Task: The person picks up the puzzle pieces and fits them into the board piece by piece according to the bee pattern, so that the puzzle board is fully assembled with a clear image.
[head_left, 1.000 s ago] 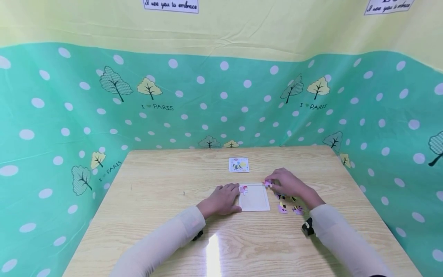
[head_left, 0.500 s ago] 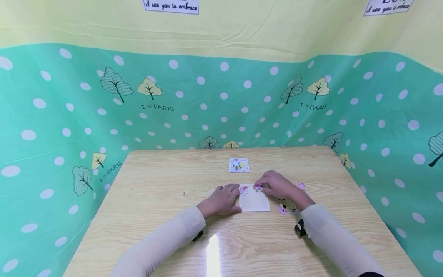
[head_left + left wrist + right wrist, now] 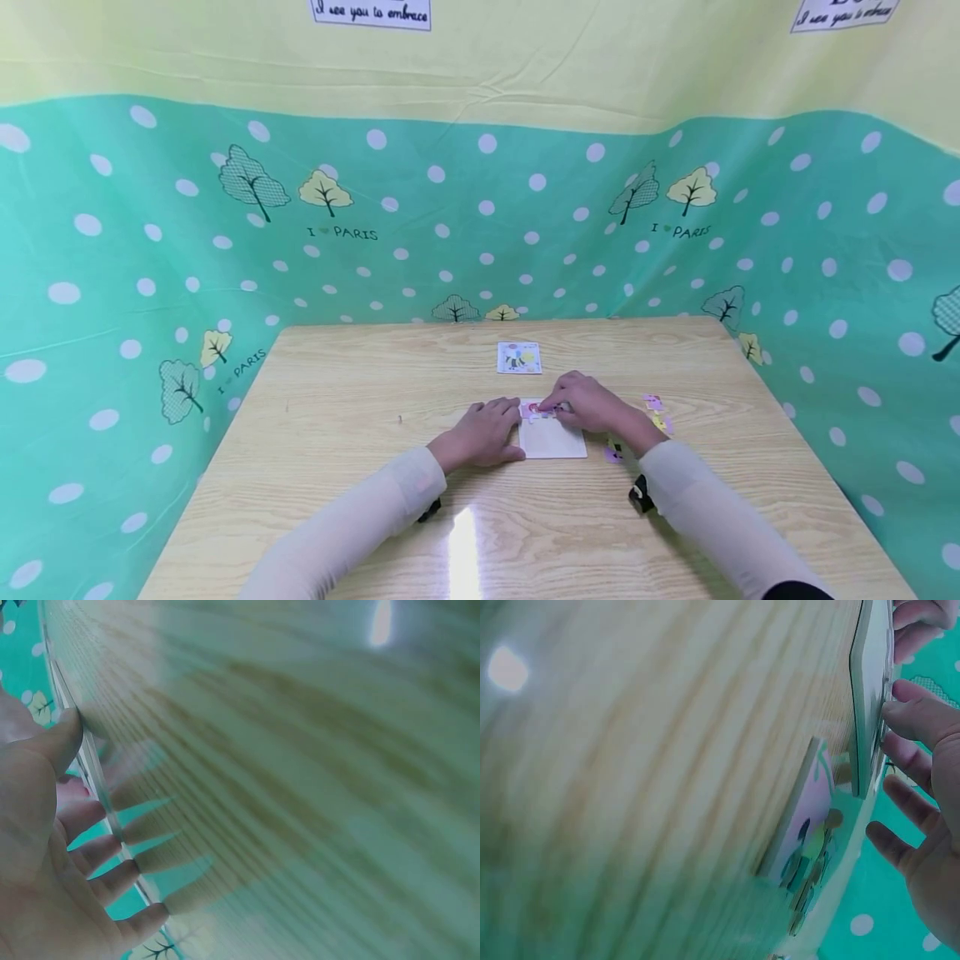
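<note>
- A patch of small pink jigsaw pieces with red printing [image 3: 527, 412] is lying inside a flat, off-white square tray [image 3: 552, 442], in its far-left corner and along its far side; the patch's long axis is running left to right, parallel to that far rim.
- The person's right hand [image 3: 588, 402] is hovering low over the tray's far-right part, so the patch is lying directly to the left of its palm, just at its fingertip.
- Its index finger is pointing left and apparently pressing on the patch, the other fingers looking loosely bent (whether the thumb is also pinching a piece, I cannot tell, since the hand is hiding that spot).
- The person's left hand [image 3: 486, 431] is resting against the tray's left side, fingers relaxed and spread, thumb near the near-left corner; it is gripping nothing that shows.
- Both hands are near the patch, but the right one's fingertip is the nearer, seemingly touching it.
- Loose pink, yellow and black jigsaw pieces [image 3: 662, 423] are lying to the right of the tray, partly behind the right forearm.
- A square white picture card with a yellow-and-black figure [image 3: 518, 359] is lying beyond the tray on the pale wood-grain table [image 3: 360, 400].
</note>
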### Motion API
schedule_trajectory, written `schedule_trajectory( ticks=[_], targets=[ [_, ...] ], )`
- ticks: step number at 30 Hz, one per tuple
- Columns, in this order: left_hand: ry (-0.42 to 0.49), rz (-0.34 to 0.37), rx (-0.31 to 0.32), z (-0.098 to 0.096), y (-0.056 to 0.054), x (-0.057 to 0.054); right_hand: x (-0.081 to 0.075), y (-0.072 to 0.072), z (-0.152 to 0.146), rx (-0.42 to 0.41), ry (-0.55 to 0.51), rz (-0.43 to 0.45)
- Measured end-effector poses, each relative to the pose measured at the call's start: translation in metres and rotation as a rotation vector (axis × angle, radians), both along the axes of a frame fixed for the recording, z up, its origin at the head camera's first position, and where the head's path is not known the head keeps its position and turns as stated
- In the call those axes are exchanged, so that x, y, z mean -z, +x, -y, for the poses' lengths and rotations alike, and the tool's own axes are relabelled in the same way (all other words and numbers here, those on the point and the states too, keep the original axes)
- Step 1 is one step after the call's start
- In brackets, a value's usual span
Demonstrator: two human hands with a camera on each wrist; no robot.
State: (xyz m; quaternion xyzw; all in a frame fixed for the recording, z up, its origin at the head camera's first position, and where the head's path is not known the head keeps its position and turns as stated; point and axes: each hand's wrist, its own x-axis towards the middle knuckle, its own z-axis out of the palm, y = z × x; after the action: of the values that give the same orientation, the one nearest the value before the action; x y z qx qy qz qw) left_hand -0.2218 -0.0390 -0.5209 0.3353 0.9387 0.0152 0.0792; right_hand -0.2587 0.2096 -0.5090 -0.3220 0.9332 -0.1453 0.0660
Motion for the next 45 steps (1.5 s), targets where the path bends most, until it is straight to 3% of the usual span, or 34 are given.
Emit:
schedule_trajectory(
  ticks=[21,35,45],
  targets=[
    [0.007,-0.009,0.009,0.0,0.001,-0.003,0.004,-0.003,0.008,-0.034,0.06,-0.067],
    [-0.004,0.01,0.009,0.0,0.0,-0.002,-0.004,0.0,0.007,-0.009,0.047,-0.044],
    [-0.001,0.035,-0.006,-0.001,0.0,-0.004,-0.015,-0.002,-0.008,0.026,0.048,-0.055]
  ],
)
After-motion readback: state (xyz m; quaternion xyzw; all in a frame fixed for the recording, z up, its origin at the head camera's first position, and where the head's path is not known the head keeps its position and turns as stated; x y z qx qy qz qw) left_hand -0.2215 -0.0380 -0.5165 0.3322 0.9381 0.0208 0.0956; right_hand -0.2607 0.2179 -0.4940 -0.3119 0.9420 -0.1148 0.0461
